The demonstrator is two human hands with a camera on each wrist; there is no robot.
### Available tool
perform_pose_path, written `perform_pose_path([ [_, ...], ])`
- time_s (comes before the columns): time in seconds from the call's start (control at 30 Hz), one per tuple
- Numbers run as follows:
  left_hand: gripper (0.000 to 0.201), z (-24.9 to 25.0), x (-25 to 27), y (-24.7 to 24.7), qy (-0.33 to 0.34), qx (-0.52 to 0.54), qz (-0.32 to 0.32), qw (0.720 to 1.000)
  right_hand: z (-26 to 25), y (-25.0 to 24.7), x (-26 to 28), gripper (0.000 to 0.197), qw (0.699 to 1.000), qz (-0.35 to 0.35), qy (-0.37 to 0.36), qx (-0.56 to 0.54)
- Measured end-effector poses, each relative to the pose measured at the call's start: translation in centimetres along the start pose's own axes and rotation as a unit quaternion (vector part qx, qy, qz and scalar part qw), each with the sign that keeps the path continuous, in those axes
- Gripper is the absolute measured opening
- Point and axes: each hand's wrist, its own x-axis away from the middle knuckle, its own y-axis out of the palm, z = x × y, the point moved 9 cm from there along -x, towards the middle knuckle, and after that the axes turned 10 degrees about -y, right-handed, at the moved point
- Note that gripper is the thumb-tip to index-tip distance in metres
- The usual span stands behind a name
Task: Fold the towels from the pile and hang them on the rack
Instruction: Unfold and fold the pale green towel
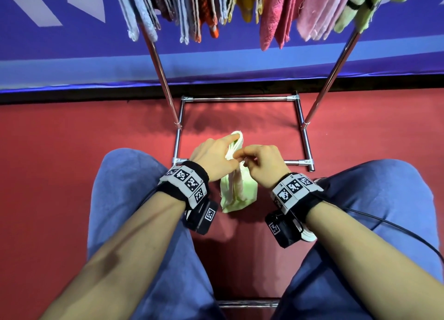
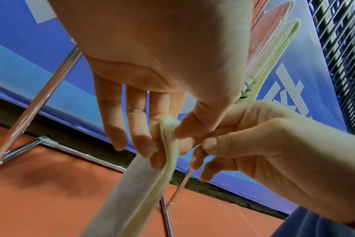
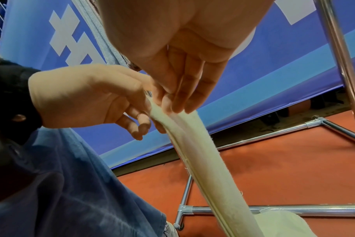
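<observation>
Knees in blue trousers [image 1: 134,199] — nearest, either side of the work.

Towel [image 1: 236,187] — pale green, folded into a narrow strip, long axis hanging down from the fingers toward the red floor [image 1: 72,163]. Left hand [image 1: 211,156] pinches the top fold between thumb and fingers [image 2: 140,144]; right hand [image 1: 262,162] pinches the same end from the opposite side, just beside it. Both equally near.

Rack [image 1: 240,98] — beyond and above; its bar holds many hung towels [image 1: 271,14]. No containers seen.
</observation>
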Motion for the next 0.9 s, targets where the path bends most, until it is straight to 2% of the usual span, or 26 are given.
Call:
perform_pose_path([
  [0.2, 0.071, 1.3, 0.9, -1.0, 0.035, -0.03, 0.016, 0.999, 0.9, -2.1, -0.1, 0.029, 0.995, 0.092, 0.029, 0.021],
  [0.27, 0.072, 1.5, 1.0, -1.0, 0.043, -0.027, 0.011, 0.999, 2.3, -2.7, 0.1, 0.034, 0.99, 0.114, 0.079, 0.008],
  [0.37, 0.072, 1.6, 1.2, -0.7, 0.047, -0.021, -0.006, 0.999, 3.3, -2.6, 0.2, 0.052, 0.983, 0.109, 0.133, -0.058],
  [0.47, 0.072, 1.8, 1.4, -0.6, 0.048, -0.027, -0.01, 0.998, 2.8, -2.3, 0.1, 0.054, 0.983, 0.095, 0.126, -0.096],
  [0.6, 0.071, 2.2, 1.7, -0.8, 0.057, -0.045, -0.007, 0.997, 2.1, -1.8, 0.0, 0.049, 0.991, 0.074, 0.092, -0.058],
  [0.9, 0.071, 3.2, 2.4, -1.6, 0.09, -0.125, 0.031, 0.987, 1.6, -2.9, 0.1, 0.031, 0.992, 0.089, 0.086, -0.024],
])
